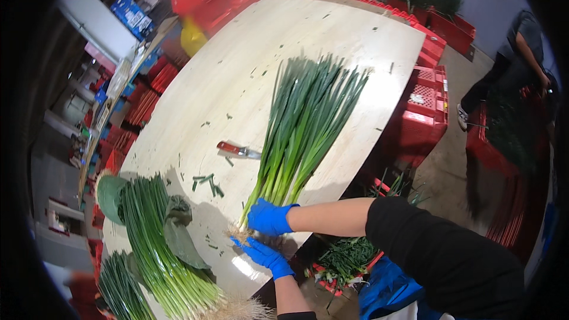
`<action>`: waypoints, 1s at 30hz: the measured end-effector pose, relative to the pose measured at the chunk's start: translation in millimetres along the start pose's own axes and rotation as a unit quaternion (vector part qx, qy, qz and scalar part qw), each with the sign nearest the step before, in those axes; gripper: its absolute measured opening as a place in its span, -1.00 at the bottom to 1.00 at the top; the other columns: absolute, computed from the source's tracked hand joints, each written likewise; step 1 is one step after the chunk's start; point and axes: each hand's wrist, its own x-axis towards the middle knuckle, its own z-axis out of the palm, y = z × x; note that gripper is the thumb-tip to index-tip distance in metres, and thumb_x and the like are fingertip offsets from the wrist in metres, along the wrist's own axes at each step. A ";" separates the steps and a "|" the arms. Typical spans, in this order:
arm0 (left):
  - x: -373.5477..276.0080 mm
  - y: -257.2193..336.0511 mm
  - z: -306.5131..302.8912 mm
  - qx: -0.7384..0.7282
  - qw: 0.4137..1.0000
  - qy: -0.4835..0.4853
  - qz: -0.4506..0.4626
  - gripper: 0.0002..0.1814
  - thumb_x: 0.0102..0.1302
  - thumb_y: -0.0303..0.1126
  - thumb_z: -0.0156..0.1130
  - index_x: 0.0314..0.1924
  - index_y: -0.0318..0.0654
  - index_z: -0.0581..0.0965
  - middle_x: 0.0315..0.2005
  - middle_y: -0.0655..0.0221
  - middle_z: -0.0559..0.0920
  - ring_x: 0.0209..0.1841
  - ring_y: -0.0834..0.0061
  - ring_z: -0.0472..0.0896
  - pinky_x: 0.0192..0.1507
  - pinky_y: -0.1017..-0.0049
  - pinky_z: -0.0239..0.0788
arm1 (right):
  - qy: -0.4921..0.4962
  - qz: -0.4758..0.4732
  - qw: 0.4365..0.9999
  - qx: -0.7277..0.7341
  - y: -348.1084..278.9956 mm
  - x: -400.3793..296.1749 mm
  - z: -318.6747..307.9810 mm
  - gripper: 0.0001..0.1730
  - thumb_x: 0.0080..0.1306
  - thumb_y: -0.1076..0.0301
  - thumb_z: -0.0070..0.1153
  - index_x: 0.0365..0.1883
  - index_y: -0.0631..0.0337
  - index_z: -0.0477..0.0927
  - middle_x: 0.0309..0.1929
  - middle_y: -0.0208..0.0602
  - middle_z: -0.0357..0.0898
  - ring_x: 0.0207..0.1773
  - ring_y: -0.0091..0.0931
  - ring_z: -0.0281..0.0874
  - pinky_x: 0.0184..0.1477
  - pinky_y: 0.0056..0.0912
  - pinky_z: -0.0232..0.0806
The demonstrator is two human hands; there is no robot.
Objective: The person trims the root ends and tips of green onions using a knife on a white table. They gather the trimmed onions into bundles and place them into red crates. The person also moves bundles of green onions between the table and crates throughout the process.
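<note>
A bunch of green onions (302, 124) lies on a pale wooden tabletop (213, 84), leaves spread away from me. My right hand (270, 218), in a blue glove, is closed around the white stems just above the roots. Under the root ends, my left hand (263, 257), also gloved in blue, lies with its fingers extended against the roots. A knife with a red handle (231, 147) rests left of the bunch, its blade tip by the leaves. Larger piles of green onions (164, 240) lie at the lower left, partly wrapped by green cloth (182, 235).
Cut leaf bits (209, 183) are scattered on the tabletop. Red plastic crates (422, 115) stand along its right side, and a crate of leaf trimmings (346, 255) sits below the edge. At the far right a person (520, 53) stands near more crates.
</note>
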 end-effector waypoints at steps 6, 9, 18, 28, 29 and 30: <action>-1.9 20.5 15.4 0.176 0.954 0.016 0.242 -0.39 0.48 -0.10 -0.34 0.41 -0.28 0.00 0.38 0.18 0.11 0.33 0.23 0.21 0.31 0.32 0.11 | 0.178 0.183 0.961 0.109 -7.4 -164.9 -28.5 -0.47 0.15 0.30 0.05 0.14 0.15 0.42 -0.02 -0.11 0.51 -0.04 -0.15 0.49 0.03 -0.07 0.30; -35.1 54.5 42.9 0.167 0.913 -0.026 0.371 -0.37 0.47 -0.09 -0.30 0.41 -0.28 0.01 0.37 0.17 0.12 0.33 0.21 0.20 0.31 0.32 0.11 | 0.115 0.375 0.901 0.184 -32.4 -321.7 -8.6 -0.54 0.22 0.28 0.03 0.12 0.10 0.46 -0.01 -0.08 0.52 -0.06 -0.11 0.51 -0.05 -0.03 0.36; -291.6 138.8 174.0 0.061 0.718 -0.414 0.556 -0.33 0.41 -0.05 -0.20 0.41 -0.25 0.03 0.36 0.14 0.15 0.34 0.17 0.19 0.32 0.32 0.10 | 0.114 0.780 0.607 0.102 -297.0 -753.0 15.0 -0.67 0.17 0.22 0.00 -0.10 0.03 0.60 -0.17 -0.04 0.59 -0.15 -0.08 0.55 -0.12 -0.02 0.40; -549.3 153.8 253.7 0.166 0.535 -0.571 0.601 -0.27 0.35 -0.01 -0.09 0.41 -0.22 0.05 0.34 0.10 0.18 0.35 0.12 0.17 0.33 0.31 0.09 | 0.378 0.909 0.130 -0.122 -419.1 -1090.0 5.9 -0.67 0.25 0.26 0.01 -0.05 0.18 0.55 -0.07 0.09 0.52 -0.06 -0.04 0.49 -0.01 -0.08 0.36; -563.9 151.2 263.2 0.188 0.536 -0.563 0.600 -0.27 0.35 -0.01 -0.07 0.41 -0.21 0.05 0.34 0.10 0.18 0.35 0.11 0.17 0.33 0.31 0.09 | 0.378 0.905 0.119 -0.153 -417.9 -1125.1 10.6 -0.68 0.28 0.25 -0.04 -0.06 0.17 0.54 -0.08 0.09 0.52 -0.08 -0.03 0.49 -0.04 -0.07 0.37; -575.6 144.9 270.9 0.214 0.539 -0.556 0.596 -0.26 0.34 0.00 -0.06 0.40 -0.21 0.05 0.34 0.10 0.18 0.35 0.11 0.17 0.33 0.31 0.09 | 0.372 0.904 0.109 -0.178 -421.3 -1155.4 17.3 -0.68 0.31 0.24 -0.10 -0.07 0.16 0.54 -0.10 0.10 0.52 -0.10 -0.01 0.48 -0.07 -0.05 0.37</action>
